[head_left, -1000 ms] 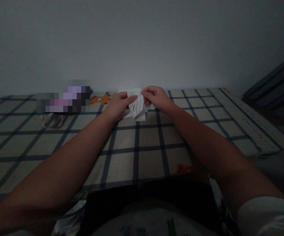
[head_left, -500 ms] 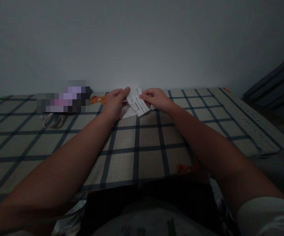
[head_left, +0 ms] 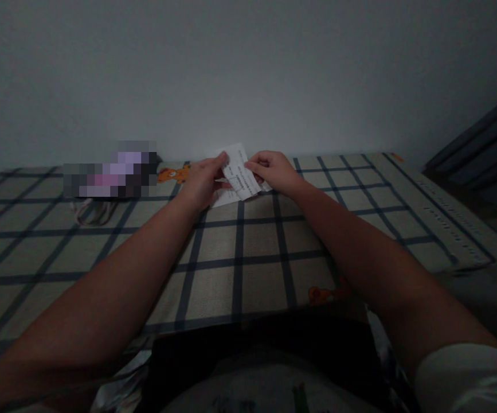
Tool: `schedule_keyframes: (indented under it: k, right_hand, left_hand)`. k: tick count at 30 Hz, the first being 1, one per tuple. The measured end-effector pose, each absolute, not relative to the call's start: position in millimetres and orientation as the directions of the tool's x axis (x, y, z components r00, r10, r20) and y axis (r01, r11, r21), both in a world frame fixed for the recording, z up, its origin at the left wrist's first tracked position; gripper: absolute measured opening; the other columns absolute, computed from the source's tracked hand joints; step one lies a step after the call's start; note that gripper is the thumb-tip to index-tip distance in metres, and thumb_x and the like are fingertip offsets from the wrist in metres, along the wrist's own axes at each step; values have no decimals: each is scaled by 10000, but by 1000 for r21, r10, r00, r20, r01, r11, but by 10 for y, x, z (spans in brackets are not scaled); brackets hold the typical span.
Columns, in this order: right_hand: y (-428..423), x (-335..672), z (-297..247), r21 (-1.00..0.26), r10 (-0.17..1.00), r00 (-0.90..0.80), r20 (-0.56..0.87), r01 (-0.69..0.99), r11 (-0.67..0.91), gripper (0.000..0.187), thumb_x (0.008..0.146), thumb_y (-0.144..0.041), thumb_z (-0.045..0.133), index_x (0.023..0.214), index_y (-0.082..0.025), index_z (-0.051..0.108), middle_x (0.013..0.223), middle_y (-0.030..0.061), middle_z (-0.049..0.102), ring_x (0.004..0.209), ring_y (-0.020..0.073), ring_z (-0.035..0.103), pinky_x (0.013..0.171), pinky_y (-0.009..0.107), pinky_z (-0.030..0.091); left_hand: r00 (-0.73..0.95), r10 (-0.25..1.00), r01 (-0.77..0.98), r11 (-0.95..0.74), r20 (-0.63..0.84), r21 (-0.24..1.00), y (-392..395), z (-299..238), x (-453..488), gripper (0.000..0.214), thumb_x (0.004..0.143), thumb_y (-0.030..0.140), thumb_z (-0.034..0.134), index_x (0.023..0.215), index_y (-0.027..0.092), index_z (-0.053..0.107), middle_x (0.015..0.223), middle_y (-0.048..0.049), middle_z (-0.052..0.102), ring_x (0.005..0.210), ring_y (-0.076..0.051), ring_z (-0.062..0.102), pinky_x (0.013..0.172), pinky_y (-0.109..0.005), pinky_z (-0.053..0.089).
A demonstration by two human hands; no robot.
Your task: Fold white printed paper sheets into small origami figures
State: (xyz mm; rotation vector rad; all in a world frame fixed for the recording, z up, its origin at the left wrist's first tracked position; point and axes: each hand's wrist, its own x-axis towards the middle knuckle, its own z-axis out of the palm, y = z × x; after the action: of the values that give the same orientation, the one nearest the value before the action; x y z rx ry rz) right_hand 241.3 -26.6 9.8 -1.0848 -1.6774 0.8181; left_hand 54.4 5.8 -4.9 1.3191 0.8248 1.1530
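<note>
Between my two hands a white printed sheet of paper (head_left: 240,166) is held at a slant, rows of dark print on its face. My left hand (head_left: 205,178) is closed on its left edge, thumb on top. My right hand (head_left: 272,170) pinches the right edge between thumb and bent fingers. Below and behind that sheet another white paper part (head_left: 224,198) shows near the cloth. Whether the two parts are one folded sheet or separate ones, I cannot tell.
A checked tablecloth (head_left: 214,241) with bear prints covers the table, which stands against a grey wall (head_left: 248,74). On the left lies a pixelated purple and dark object (head_left: 121,172) beside a looped pale strap (head_left: 93,212). Dark folded fabric (head_left: 484,149) hangs at the right.
The printed paper has tilted and risen slightly, so more of its upper part shows. Its lower corner has moved up. Both hands keep their hold with small finger shifts.
</note>
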Motion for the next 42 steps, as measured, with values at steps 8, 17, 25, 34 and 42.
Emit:
schedule_keyframes:
  k: [8, 17, 25, 34, 42]
  right_hand:
    - [-259, 2435, 122, -902, 937, -80, 339, 255, 348, 189, 911, -263, 601, 781, -129, 627, 614, -17, 560, 547, 68, 496, 550, 197, 407]
    - [-230, 2505, 60, -906, 940, -189, 284, 269, 327, 238, 858, -359, 666, 805, -127, 673, 660, 2, 601, 574, 78, 517, 546, 205, 410]
    - [-274, 2474, 109, -846, 931, -201, 305, 391, 362, 279, 866, -365, 633, 760, -109, 667, 618, -5, 555, 584, 89, 471, 556, 231, 359]
    - [-282, 2473, 105, -815, 928, -222, 298, 447, 368, 324, 887, -400, 590, 771, -106, 658, 635, -1, 551, 598, 89, 453, 568, 238, 336]
    - [-283, 2471, 108, -804, 916, -233, 326, 442, 399, 293, 882, -367, 587, 730, -121, 637, 609, -14, 521, 581, 86, 429, 555, 235, 318]
  left_hand:
    - [315, 927, -15, -211, 205, 977, 14, -90, 537, 389, 752, 509, 733, 763, 122, 703, 791, -81, 737, 642, -138, 671, 590, -234, 545]
    - [237, 915, 124, -363, 327, 924, -50, -2, 507, 347, 787, 462, 703, 683, 131, 698, 666, -41, 689, 563, -107, 586, 548, -213, 504]
    - [211, 924, 122, -348, 318, 930, -28, -23, 520, 316, 780, 435, 704, 675, 138, 699, 653, -39, 680, 552, -108, 572, 516, -209, 484]
    - [216, 937, 62, -295, 275, 954, -22, -28, 532, 281, 763, 402, 716, 677, 135, 699, 680, -49, 692, 575, -114, 595, 520, -214, 480]
    - [182, 945, 114, -296, 273, 948, -74, 7, 541, 275, 763, 403, 716, 664, 147, 696, 670, -46, 688, 561, -112, 575, 525, -217, 477]
